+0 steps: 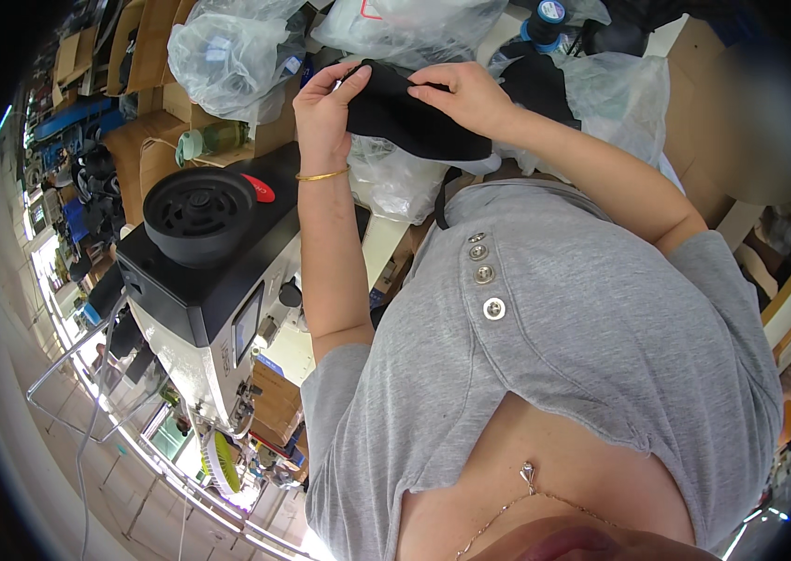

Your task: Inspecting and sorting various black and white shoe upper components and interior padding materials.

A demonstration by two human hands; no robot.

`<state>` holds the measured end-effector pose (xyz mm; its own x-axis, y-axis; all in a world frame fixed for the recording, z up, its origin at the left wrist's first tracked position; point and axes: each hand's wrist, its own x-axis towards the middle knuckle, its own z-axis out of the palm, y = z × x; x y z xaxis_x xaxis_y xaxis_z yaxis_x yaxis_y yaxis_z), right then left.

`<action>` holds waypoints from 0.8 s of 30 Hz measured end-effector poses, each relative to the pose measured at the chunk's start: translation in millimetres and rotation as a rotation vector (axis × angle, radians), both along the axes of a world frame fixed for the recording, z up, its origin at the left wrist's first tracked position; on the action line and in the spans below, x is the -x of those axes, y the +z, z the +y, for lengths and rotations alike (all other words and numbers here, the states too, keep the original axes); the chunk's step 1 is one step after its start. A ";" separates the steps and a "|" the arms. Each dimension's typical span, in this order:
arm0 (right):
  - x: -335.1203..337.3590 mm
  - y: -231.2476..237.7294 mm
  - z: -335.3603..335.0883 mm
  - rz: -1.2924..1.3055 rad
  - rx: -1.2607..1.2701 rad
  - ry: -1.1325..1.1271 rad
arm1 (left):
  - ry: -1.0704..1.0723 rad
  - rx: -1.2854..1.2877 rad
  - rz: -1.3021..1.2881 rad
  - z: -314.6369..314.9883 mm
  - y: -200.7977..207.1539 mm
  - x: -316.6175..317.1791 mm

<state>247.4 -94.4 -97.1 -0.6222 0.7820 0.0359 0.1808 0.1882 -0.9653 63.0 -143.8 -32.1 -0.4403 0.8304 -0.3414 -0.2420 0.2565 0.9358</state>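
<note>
A piece of black fabric (405,114) with a curved lower edge is stretched between my two hands. My left hand (325,105), with a gold bangle at the wrist, is closed on its upper left edge, thumb on top. On the other side my right hand (461,96) pinches the upper edge between thumb and fingers. The fabric hangs from them above a clear plastic bag (395,185). Its exact kind cannot be made out.
Left of my arm stands a black-and-white machine (213,304) with a round, black slotted part (199,210). Plastic bags (227,56) lie beyond my hands. A green bottle (213,140) is by cardboard boxes (138,154). At the far right is a blue-and-black spool (543,26).
</note>
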 end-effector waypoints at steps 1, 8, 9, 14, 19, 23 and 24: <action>-0.6 0.6 -0.1 0.009 -0.009 -0.007 | 0.006 -0.003 -0.009 0.7 0.1 -0.9; -1.2 6.4 2.1 -0.018 0.042 -0.019 | 0.019 -0.015 0.011 3.0 -8.3 0.3; -1.0 5.8 2.5 -0.021 0.055 -0.021 | 0.018 -0.022 0.022 3.5 -9.3 0.9; -9.1 4.7 0.5 -0.003 0.143 -0.006 | 0.029 -0.017 -0.039 4.1 -6.5 1.5; -65.1 2.5 0.6 0.083 0.039 -0.210 | 0.019 -0.052 0.074 -5.6 -8.1 11.5; -124.8 -27.9 25.1 -0.137 -0.174 -0.357 | -0.013 -0.012 0.114 -8.9 -9.0 16.4; -133.6 -32.5 29.4 -0.202 -0.202 -0.344 | -0.033 -0.011 0.129 -8.6 -10.9 17.1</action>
